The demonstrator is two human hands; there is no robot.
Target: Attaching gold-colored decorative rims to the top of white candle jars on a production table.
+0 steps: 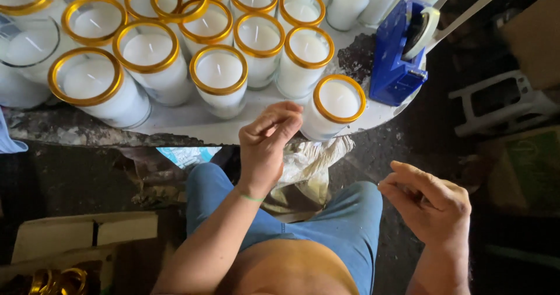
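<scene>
Candle workshop: rows of gold-rimmed candles [220, 79], tape dispenser [399, 50]

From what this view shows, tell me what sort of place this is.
Probably a small candle-finishing workshop: rows of white glass candles with gold rims crowd a worn table, a blue tape dispenser stands at its edge, and cardboard boxes sit below.

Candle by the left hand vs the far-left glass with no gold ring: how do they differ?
The candle wears a gold rim band; the far-left glass has a bare clear rim. The candle stands alone at the table edge, beside the left hand; the glass sits at the far left edge, partly cut off by the frame. Both hold white wax with a wick.
</scene>
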